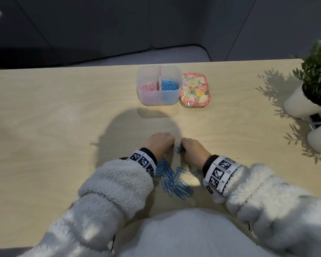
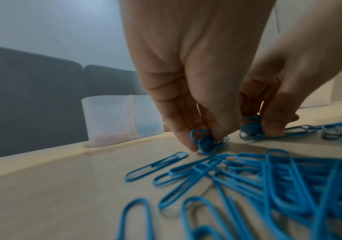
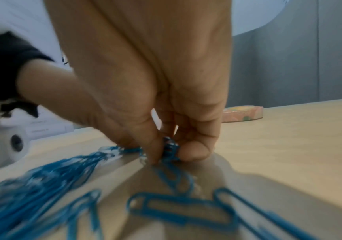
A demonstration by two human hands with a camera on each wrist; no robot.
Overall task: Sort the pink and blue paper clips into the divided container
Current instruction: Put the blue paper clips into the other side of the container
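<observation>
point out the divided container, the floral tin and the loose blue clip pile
divided container (image 1: 158, 98): head view, on its bare front wall
floral tin (image 1: 194, 89): head view, middle of its patterned lid
blue clip pile (image 1: 171, 180): head view, centre of the heap between the wrists

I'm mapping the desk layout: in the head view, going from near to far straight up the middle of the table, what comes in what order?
Loose blue paper clips → left hand and right hand side by side → divided container at the far edge.
</observation>
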